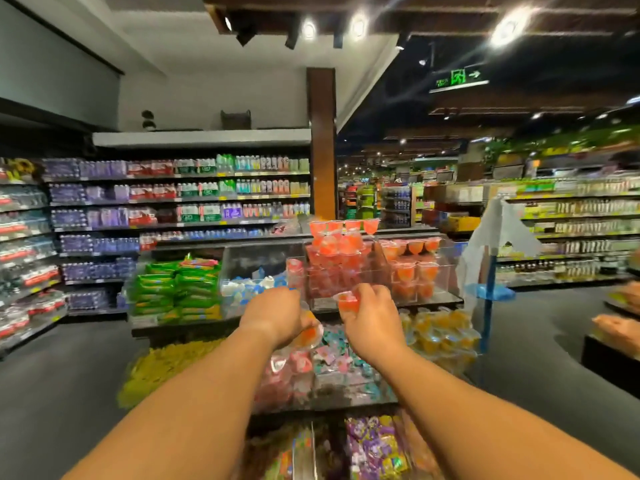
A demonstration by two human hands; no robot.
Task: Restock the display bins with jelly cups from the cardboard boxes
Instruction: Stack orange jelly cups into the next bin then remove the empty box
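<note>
Both forearms stretched out, the left hand gripped an orange jelly cup and the right hand pinched a red jelly cup. The red bin at the display's upper shelf edge was already heaped, so I'd guess one more could've slid off.

Jelly cups clear glossy plastic; display bins transparent smooth acrylic; pillar brown wood-look, matt.

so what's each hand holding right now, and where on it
Right hand grips a red jelly cup round its side. Left hand holds an orange jelly cup from above; exact grip hidden.
</note>
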